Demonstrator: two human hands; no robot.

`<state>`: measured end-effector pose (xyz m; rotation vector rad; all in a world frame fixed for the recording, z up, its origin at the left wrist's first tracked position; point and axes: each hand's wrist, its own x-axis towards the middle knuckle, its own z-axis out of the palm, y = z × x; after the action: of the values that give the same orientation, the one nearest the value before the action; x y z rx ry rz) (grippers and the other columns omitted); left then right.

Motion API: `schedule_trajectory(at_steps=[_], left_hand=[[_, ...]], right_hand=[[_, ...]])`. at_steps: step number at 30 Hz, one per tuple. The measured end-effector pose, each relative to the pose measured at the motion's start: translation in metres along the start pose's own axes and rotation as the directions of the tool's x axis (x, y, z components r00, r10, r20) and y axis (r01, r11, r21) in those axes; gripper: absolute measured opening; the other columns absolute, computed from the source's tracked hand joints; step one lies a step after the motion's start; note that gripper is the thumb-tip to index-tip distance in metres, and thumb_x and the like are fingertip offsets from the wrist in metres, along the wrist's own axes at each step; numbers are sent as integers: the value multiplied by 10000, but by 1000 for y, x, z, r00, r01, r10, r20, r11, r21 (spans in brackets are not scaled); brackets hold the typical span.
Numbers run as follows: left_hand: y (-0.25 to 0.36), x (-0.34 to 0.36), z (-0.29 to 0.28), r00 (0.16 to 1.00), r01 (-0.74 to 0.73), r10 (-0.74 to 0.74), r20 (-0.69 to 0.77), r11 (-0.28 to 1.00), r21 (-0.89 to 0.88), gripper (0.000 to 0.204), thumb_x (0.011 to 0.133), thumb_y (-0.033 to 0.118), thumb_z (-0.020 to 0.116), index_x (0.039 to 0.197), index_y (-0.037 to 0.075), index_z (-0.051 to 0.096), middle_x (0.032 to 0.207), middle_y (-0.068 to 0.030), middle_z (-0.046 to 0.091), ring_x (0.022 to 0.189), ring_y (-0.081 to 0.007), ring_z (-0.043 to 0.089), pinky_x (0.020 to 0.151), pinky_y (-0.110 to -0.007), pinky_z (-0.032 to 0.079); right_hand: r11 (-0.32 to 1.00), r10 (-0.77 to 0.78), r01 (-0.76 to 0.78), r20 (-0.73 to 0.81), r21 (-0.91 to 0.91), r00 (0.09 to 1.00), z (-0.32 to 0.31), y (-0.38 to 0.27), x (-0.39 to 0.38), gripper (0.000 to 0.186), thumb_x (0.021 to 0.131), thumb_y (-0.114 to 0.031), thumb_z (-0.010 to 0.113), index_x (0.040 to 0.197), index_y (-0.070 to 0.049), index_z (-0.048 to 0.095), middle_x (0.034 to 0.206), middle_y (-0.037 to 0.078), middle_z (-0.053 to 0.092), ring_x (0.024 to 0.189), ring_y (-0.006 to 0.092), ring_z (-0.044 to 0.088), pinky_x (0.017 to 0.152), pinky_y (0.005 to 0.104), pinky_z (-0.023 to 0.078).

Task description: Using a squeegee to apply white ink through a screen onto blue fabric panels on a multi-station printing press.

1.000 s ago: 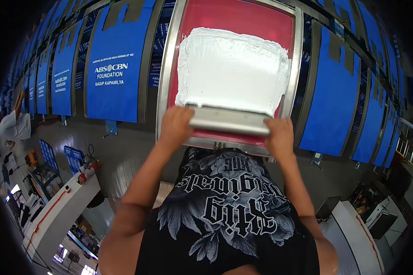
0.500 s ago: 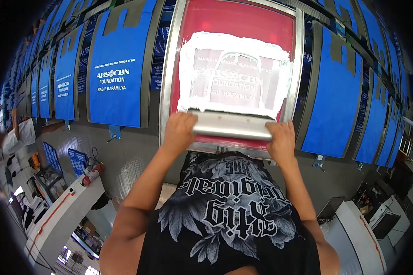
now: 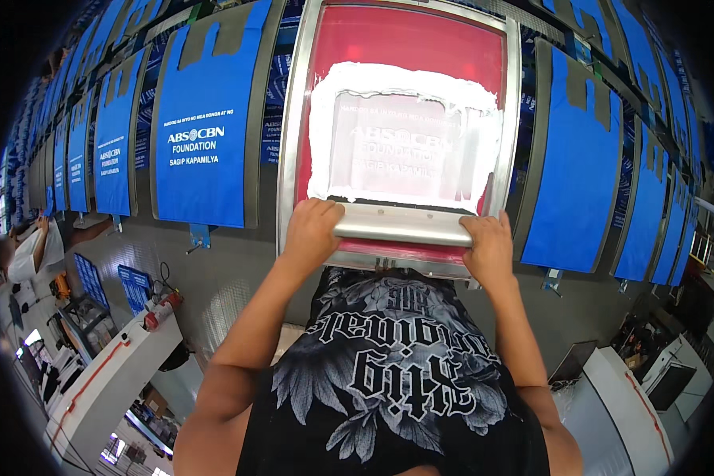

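A metal-handled squeegee [image 3: 404, 225] lies across the near end of a screen-printing frame [image 3: 290, 151]. My left hand [image 3: 312, 232] is closed around its left end, and my right hand [image 3: 489, 240] grips the right end. Red mesh [image 3: 408, 36] fills the frame. Thick white ink [image 3: 412, 78] forms a rough border on the mesh, around a paler rectangle where reversed-out lettering and a round emblem show through. The squeegee's blade edge is hidden beneath the handle, against the near strip of ink.
Blue flat bags with cut-out handles lie on grey boards in rows either side, one with white print at left [image 3: 202, 135], a plain one at right [image 3: 573, 174]. Another person's arm [image 3: 41, 246] reaches in at far left. A red fire extinguisher [image 3: 163, 311] lies by a white ledge [image 3: 95, 381].
The curved ink trail inside the pale rectangle is gone, and streaks now show at its right side. The far ink band looks squarer. Both hands stay on the squeegee near the frame's close end.
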<state>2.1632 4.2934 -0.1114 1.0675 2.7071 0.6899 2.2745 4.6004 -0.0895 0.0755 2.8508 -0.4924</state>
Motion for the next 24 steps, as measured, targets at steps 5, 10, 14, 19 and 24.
schedule_trajectory(at_steps=[5,10,14,19,24], left_hand=[[-42,133,-9,994,89,-96,47,987,137,265,642,194,748,891,127,689,767,-125,658,747,-319,630,706,-424,502],[-60,222,-36,990,102,-111,86,989,104,400,622,344,788,918,93,690,760,-129,668,746,-315,650,700,-399,513],[-50,212,-61,986,146,-133,-101,980,136,536,639,353,786,1065,67,631,973,-159,646,895,-338,609,789,-395,477],[23,78,-63,927,147,-141,-347,989,-8,412,829,349,640,1076,23,592,994,-206,606,868,-361,572,753,-435,457],[49,-84,58,558,727,-283,780,621,-294,496,864,490,568,811,0,625,709,-116,610,657,-195,557,618,-347,442]], right_hand=[[996,18,-26,-102,-80,995,-6,52,102,428,639,-44,611,1061,-110,640,861,128,654,877,308,601,997,503,334],[995,89,-86,41,-59,995,-68,70,194,390,634,-102,607,1021,-101,664,905,161,667,886,307,638,840,405,481],[996,-24,21,34,85,999,-103,68,208,397,619,-93,577,1005,-71,670,871,189,663,831,326,644,749,374,510],[996,-84,85,-10,40,996,-117,77,227,396,607,-89,576,990,-46,665,822,214,655,791,343,647,743,386,503],[997,-74,68,139,42,988,-93,74,247,466,591,-122,689,1046,-33,644,922,182,669,862,312,643,818,353,486]])
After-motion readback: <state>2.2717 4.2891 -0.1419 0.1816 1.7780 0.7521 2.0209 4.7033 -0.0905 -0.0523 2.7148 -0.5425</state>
